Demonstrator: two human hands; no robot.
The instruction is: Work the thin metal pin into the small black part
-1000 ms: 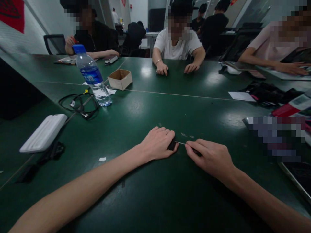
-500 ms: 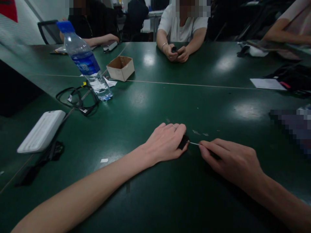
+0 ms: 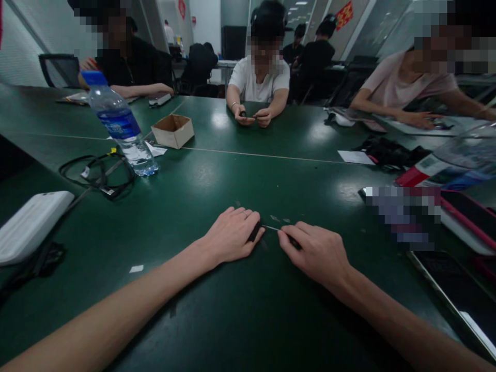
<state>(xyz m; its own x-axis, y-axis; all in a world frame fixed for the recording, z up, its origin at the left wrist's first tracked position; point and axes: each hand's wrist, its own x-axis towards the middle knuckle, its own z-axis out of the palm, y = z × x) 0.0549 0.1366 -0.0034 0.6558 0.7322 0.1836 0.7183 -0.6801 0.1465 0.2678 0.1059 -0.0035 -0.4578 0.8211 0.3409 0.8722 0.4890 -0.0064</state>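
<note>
My left hand (image 3: 235,233) rests on the green table with its fingers closed round a small black object (image 3: 254,231). Most of that object is hidden under the fingers, and its kind does not show. In my right hand (image 3: 315,249) is a slim screwdriver (image 3: 270,228), pinched between thumb and forefinger. Its thin metal shaft points left and reaches the black object's right side. The dark handle is mostly covered by my palm. Small clear scraps (image 3: 274,218) lie just beyond the shaft.
A water bottle (image 3: 120,124), coiled black cable (image 3: 96,175), open cardboard box (image 3: 173,132) and white power bank (image 3: 33,222) stand to the left. Phones (image 3: 453,279) and a large bottle (image 3: 453,160) lie right. Across the table, a person in white (image 3: 258,77) handles small items.
The view has swung up and to the right, so more of the room and the table's right side shows. Both hands keep their grip, and the shaft still meets the black object.
</note>
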